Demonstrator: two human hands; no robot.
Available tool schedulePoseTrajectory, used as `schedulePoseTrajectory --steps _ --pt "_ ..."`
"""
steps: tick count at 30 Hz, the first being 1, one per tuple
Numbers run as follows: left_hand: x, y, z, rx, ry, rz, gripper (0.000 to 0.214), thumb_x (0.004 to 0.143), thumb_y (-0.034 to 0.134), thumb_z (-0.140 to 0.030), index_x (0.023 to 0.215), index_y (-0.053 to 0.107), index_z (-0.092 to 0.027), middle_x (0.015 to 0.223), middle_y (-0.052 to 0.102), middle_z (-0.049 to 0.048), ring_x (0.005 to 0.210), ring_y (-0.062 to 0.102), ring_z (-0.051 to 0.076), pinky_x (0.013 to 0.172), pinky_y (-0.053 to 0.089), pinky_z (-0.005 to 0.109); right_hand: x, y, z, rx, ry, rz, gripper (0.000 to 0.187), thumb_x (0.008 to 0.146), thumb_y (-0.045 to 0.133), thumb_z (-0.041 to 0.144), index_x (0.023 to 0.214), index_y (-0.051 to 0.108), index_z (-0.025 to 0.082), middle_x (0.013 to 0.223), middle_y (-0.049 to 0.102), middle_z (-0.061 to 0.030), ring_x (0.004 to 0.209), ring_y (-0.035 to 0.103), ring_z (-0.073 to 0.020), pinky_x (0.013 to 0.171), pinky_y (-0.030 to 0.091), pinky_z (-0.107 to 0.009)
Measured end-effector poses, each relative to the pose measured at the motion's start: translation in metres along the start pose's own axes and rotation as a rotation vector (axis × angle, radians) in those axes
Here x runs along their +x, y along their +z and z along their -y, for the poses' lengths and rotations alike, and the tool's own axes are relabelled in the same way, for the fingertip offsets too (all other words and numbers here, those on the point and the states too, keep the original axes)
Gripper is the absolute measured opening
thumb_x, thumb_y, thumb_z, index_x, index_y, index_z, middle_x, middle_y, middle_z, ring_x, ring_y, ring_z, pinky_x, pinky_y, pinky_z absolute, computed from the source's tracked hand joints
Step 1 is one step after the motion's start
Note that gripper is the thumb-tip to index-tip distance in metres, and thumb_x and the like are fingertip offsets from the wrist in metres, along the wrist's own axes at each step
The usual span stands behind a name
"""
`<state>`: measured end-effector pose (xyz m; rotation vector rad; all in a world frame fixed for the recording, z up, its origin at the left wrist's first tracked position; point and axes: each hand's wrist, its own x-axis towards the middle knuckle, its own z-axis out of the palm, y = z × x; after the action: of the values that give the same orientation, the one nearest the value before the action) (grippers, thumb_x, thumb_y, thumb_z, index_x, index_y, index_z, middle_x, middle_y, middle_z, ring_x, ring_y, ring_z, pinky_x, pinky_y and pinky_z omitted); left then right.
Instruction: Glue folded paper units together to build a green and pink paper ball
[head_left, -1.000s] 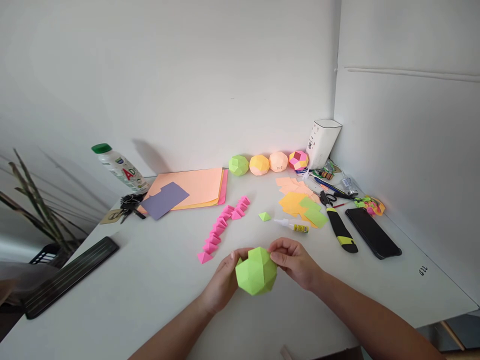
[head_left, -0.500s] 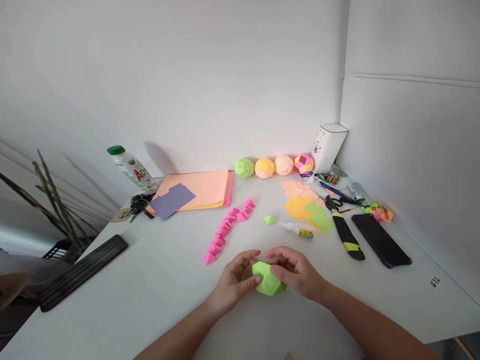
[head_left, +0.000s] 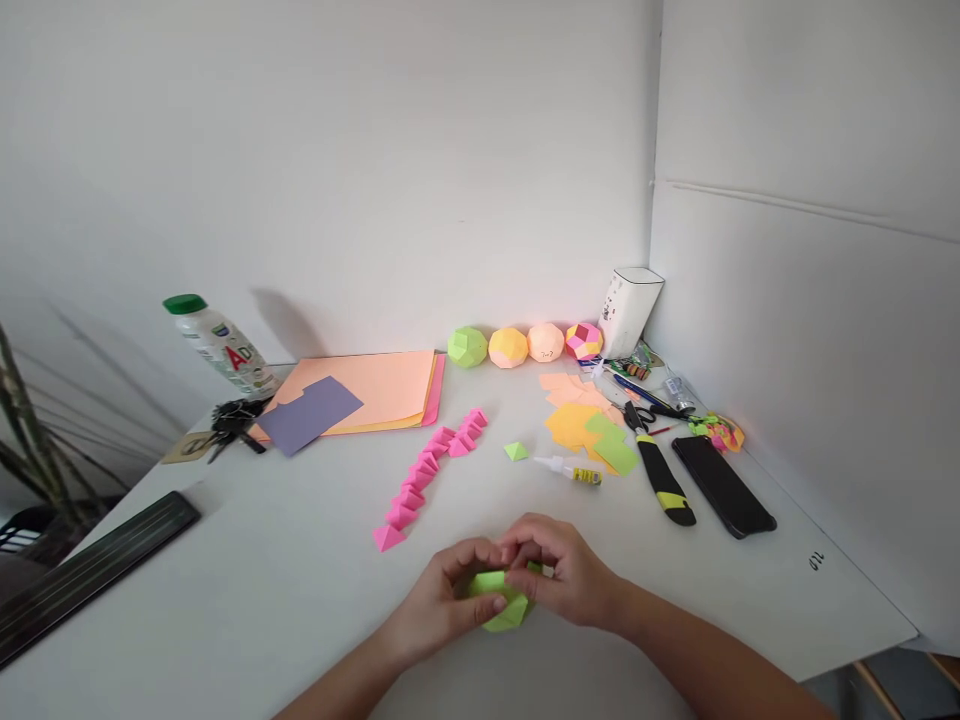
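Observation:
A green folded-paper polyhedron is held low over the white table, between both hands. My left hand grips its left side, thumb on the near face and fingers behind. From the right, my right hand pinches its upper edge, and the fingertips of both hands meet at the top. The fingers hide part of the paper shape. Beyond the hands lie a small green paper pyramid and a glue tube with a white nozzle. A crooked row of pink paper pyramids stretches away on the left.
Several finished paper balls line the back wall. Orange and green paper pieces, a utility knife and a black phone lie right. Stacked paper sheets, a bottle and keys are back left.
The view has shifted, moving the tabletop things left in the picture. My right fingers have closed in over the top of the polyhedron, which now appears lower and tilted.

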<state>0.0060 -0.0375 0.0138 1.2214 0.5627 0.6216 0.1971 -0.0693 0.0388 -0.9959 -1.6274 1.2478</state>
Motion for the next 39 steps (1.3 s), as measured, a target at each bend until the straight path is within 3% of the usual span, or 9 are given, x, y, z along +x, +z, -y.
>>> schedulePoseTrajectory --steps 5,8,10,13,17,24,27,31,39 --pt "0.001 0.003 -0.001 -0.137 -0.109 0.031 0.022 0.068 0.076 -0.031 0.068 0.061 -0.015 0.070 0.061 -0.0007 0.064 0.054 0.012 0.060 0.040 0.024 0.003 -0.003 0.003 -0.085 -0.079 -0.037 0.011 0.080 0.059 0.020 0.090 0.062 0.018 0.083 0.061 -0.0034 0.070 0.060 -0.0137 0.062 0.049 -0.026" --pt "0.001 0.001 -0.004 -0.143 -0.147 -0.036 0.021 0.066 0.077 -0.032 0.068 0.063 -0.016 0.080 0.069 0.0032 0.097 0.059 0.022 0.077 0.043 0.029 0.011 -0.022 0.001 -0.318 -0.202 -0.257 0.008 0.084 0.054 0.019 0.085 0.061 0.020 0.080 0.063 -0.0048 0.076 0.060 -0.0171 0.071 0.051 -0.032" --pt "0.001 -0.001 -0.006 -0.128 -0.186 -0.095 0.021 0.065 0.078 -0.033 0.069 0.065 -0.017 0.085 0.072 0.0057 0.123 0.046 0.027 0.090 0.039 0.032 0.016 -0.040 -0.004 -0.595 -0.248 -0.467 0.014 0.082 0.050 0.015 0.090 0.062 0.019 0.089 0.063 -0.0089 0.089 0.059 -0.0221 0.081 0.049 -0.038" --pt "0.002 -0.002 -0.007 -0.168 -0.232 -0.120 0.024 0.063 0.079 -0.036 0.069 0.065 -0.018 0.088 0.073 0.0069 0.129 0.041 0.028 0.092 0.039 0.033 0.022 -0.063 -0.015 -1.076 -0.071 -0.477 0.034 0.071 0.050 0.006 0.102 0.062 0.014 0.110 0.058 -0.0175 0.111 0.049 -0.0336 0.091 0.041 -0.051" --pt "0.004 -0.002 -0.006 -0.256 -0.248 -0.122 0.027 0.057 0.083 -0.035 0.066 0.065 -0.017 0.085 0.073 0.0067 0.121 0.049 0.030 0.080 0.044 0.031 0.025 -0.073 -0.026 -1.236 0.199 -0.316 0.047 0.069 0.047 0.000 0.113 0.058 0.011 0.114 0.059 -0.0190 0.112 0.049 -0.0352 0.090 0.041 -0.051" --pt "0.004 -0.003 -0.002 -0.309 -0.265 -0.117 0.029 0.053 0.085 -0.027 0.075 0.071 -0.015 0.081 0.072 0.0046 0.077 0.064 0.019 0.070 0.047 0.031 0.025 -0.083 -0.023 -1.046 0.224 -0.307 0.040 0.071 0.049 0.003 0.108 0.055 0.017 0.111 0.062 -0.0112 0.106 0.056 -0.0260 0.089 0.046 -0.041" --pt "0.005 -0.004 -0.003 -0.302 -0.238 -0.061 0.023 0.059 0.083 -0.027 0.077 0.073 -0.016 0.083 0.071 0.0039 0.078 0.063 0.017 0.073 0.047 0.030 0.021 -0.086 -0.011 -0.572 0.170 -0.308 0.035 0.075 0.058 0.017 0.108 0.051 0.023 0.112 0.058 -0.0071 0.106 0.057 -0.0223 0.083 0.050 -0.034" --pt "0.004 -0.004 -0.006 -0.284 -0.212 -0.013 0.013 0.061 0.081 -0.025 0.066 0.072 -0.017 0.078 0.070 0.0025 0.089 0.062 0.019 0.079 0.045 0.028 0.014 -0.078 0.006 0.000 0.113 -0.132 0.032 0.073 0.071 0.031 0.100 0.055 0.025 0.102 0.058 -0.0045 0.083 0.057 -0.0166 0.064 0.048 -0.026" --pt "0.004 -0.007 -0.006 -0.304 -0.294 -0.041 0.020 0.060 0.082 -0.028 0.072 0.073 -0.015 0.083 0.074 0.0037 0.072 0.062 0.014 0.066 0.046 0.024 0.010 -0.063 0.007 0.367 0.057 -0.013 0.035 0.066 0.079 0.035 0.094 0.059 0.027 0.095 0.054 -0.0019 0.070 0.047 -0.0118 0.055 0.038 -0.022"
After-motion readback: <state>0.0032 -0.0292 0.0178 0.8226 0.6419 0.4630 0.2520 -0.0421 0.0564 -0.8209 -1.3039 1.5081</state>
